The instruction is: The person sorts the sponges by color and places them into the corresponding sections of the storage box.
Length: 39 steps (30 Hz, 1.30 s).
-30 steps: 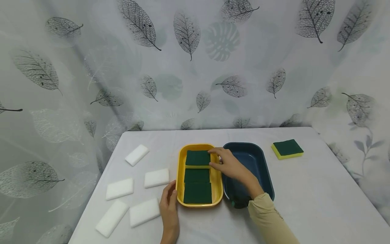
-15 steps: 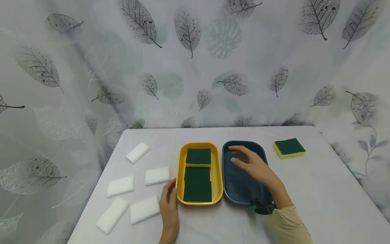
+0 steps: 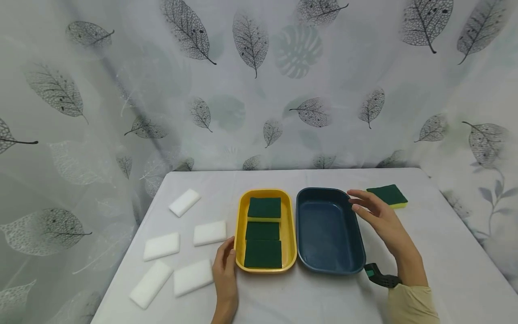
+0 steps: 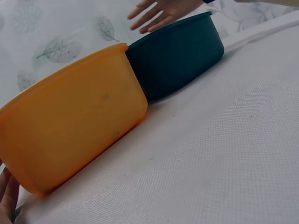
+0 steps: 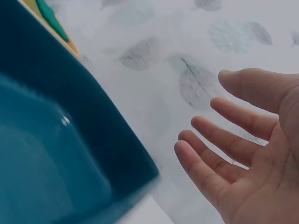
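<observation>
My left hand (image 3: 225, 274) rests against the left side of a yellow tray (image 3: 292, 229), fingers straight along its wall. Three sponges with dark green tops lie in that tray: a far sponge (image 3: 265, 208), a middle sponge (image 3: 262, 230) and a near sponge (image 3: 263, 254). To its right stands a dark blue tray (image 3: 328, 236) with nothing in it. Past that tray's right rim, my right hand (image 3: 382, 220) is in the air, fingers spread and holding nothing, as the right wrist view also shows. A green and yellow sponge (image 3: 389, 194) lies just beyond it, partly hidden by the hand.
Several white sponge blocks lie on the left of the table, among them a far block (image 3: 184, 203) and a near block (image 3: 151, 284). A leaf-printed curtain (image 3: 259, 90) hangs behind the white-covered table (image 3: 307, 301).
My right hand has left the far sponge in the yellow tray and moved right, across the blue tray, towards the sponge on the table. My left hand has stayed at the yellow tray.
</observation>
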{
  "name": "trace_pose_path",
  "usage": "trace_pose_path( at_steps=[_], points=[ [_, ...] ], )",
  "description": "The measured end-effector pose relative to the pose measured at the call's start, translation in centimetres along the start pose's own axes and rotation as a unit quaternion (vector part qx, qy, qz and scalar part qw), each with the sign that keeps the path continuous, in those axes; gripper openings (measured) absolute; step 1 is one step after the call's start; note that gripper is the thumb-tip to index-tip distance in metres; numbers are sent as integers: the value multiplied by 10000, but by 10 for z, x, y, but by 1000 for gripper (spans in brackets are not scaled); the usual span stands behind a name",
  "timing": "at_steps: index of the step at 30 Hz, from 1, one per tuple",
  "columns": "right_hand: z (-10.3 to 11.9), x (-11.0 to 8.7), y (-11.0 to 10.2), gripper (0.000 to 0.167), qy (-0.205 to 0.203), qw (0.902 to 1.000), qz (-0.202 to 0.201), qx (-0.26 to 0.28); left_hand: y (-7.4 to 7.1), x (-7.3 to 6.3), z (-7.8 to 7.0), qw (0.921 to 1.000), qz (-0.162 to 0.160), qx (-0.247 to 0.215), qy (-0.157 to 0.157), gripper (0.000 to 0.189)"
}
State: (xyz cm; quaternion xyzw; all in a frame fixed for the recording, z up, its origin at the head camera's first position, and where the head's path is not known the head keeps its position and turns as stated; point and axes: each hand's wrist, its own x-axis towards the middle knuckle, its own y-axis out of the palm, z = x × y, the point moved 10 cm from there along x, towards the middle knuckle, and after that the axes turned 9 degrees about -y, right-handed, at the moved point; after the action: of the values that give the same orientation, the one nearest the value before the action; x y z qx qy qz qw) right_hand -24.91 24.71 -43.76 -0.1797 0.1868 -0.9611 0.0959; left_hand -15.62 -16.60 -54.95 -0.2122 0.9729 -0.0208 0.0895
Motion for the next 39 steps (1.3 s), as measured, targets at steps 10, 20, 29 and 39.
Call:
trace_pose_path(
  at_steps=[10, 20, 29, 39],
  points=[
    [-29, -6, -44, 46, 8, 9931, -1106, 387, -3, -1, 0, 9999, -73, 47, 108, 35],
    [-72, -24, -84, 44, -112, 8996, -3374, 2770, 1, 0, 0, 9996, 134, -175, 167, 35],
    [-111, -49, -97, 44, 552, 8364, -4674, 2810, 4, 2, -4, 9992, 198, -251, 257, 35],
    [-140, -60, -92, 53, 1716, 8975, -4022, 575, 3, 3, -3, 9992, 201, -197, 272, 35]
  ],
)
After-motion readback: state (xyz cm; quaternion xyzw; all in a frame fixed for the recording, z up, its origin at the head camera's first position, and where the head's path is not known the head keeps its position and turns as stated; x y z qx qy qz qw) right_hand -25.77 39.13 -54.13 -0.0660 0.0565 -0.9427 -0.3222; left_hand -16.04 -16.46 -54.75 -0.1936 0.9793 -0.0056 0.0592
